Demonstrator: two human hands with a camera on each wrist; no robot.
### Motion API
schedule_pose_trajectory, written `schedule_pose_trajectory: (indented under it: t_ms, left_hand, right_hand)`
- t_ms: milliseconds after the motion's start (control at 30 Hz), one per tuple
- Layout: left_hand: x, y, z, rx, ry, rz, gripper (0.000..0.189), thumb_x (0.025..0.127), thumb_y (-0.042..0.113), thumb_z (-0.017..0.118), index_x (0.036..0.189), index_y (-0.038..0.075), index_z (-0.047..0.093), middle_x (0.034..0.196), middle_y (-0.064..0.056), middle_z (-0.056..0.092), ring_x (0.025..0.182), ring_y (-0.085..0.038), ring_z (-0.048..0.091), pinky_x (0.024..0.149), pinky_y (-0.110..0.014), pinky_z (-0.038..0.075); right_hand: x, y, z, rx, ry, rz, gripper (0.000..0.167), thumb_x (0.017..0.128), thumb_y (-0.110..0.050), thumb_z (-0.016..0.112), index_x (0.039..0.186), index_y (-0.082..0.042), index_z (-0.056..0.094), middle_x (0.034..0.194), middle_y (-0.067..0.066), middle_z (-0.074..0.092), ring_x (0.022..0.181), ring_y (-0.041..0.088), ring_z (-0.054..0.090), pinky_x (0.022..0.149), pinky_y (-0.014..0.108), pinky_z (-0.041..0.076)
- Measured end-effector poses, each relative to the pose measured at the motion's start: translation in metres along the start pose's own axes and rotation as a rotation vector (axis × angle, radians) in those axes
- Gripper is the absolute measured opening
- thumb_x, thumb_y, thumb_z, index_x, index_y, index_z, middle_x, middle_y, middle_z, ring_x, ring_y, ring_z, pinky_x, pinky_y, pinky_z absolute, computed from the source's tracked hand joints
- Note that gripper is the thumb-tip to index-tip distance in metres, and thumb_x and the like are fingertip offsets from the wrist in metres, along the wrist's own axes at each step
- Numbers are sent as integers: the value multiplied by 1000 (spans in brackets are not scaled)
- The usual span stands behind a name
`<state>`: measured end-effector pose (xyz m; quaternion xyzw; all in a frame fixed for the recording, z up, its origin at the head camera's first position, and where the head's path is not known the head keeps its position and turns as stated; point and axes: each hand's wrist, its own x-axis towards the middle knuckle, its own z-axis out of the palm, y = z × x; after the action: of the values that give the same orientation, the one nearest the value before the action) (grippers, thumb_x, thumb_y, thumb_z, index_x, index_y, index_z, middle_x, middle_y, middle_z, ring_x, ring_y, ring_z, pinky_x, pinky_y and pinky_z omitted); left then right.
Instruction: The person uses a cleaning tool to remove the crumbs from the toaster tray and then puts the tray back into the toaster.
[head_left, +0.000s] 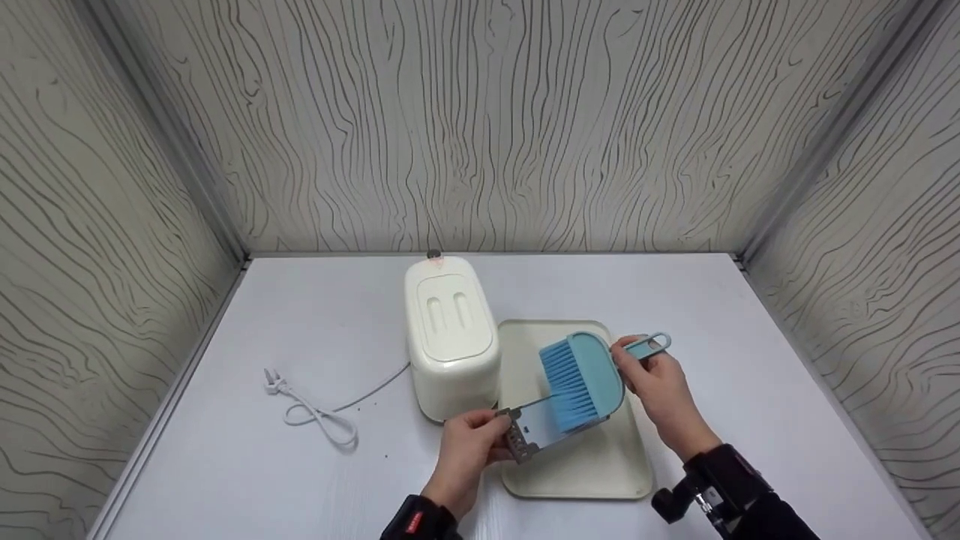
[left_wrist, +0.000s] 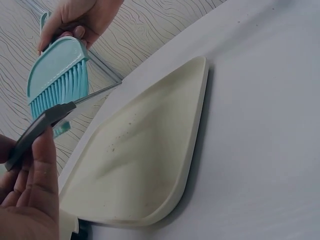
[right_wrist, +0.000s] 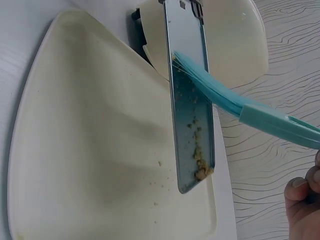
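My left hand [head_left: 466,454] pinches the grey end of a metal crumb tray [head_left: 535,424], holding it above a cream tray [head_left: 585,474]. In my right hand [head_left: 660,394] is the handle of a light-blue brush [head_left: 598,367]. Its bristles [right_wrist: 212,90] lie on the metal surface, bending against it. Brown crumbs [right_wrist: 198,152] are gathered toward the far end of the crumb tray in the right wrist view. A few loose crumbs [left_wrist: 113,149] are scattered on the cream tray below.
A cream toaster [head_left: 454,337] with its lid on stands just left of the cream tray. From it a cord runs left to a white plug [head_left: 275,382], with part of the cord in a loop. Dark specks dot the white table [head_left: 360,480]. Patterned walls enclose the back and sides.
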<state>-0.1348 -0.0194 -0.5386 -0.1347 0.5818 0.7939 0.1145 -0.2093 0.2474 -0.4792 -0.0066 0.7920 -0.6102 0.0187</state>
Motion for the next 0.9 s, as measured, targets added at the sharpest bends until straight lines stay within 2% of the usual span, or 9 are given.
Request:
schedule_pose_trajectory:
  t_ms: [233,367,600,800,900]
  left_hand:
    - [0,-1,0,-10,-20,18,24,94,12,69,111,-6,69,92,-13,72,66,-16,68,69,-31,60]
    - [-1,0,0,-17,-25,28,24,94,11,69,110,-6,69,91,-13,72,65,-16,68,69,-31,61]
    - [0,4,0,-9,-4,35,23,91,11,69,107,-6,70,89,-10,70,64,-14,66,67,-30,60]
    - [0,5,0,-8,6,36,22,90,10,70,106,-6,70,88,-9,70,63,-14,66,66,-29,60]
    - [-1,5,0,-10,9,38,22,90,9,70,106,-7,70,87,-10,69,63,-14,66,65,-29,60]
  right_hand:
    - [1,1,-14,-107,4,-17,42,103,-41,60,123,-4,57,94,8,55,88,17,53,78,25,50]
    - [1,1,-20,-193,21,-52,40,103,-42,59,122,-6,59,92,9,55,83,19,52,71,28,48]
    - [1,-2,-24,-345,43,-118,37,105,-39,56,123,-8,62,92,9,58,79,19,53,65,26,46]
    - [0,-4,-23,-377,48,-140,34,106,-36,56,123,-7,63,107,11,68,85,18,55,69,24,49]
    - [-1,-4,-23,-371,47,-139,34,106,-35,56,123,-7,63,106,11,67,85,18,55,69,24,48]
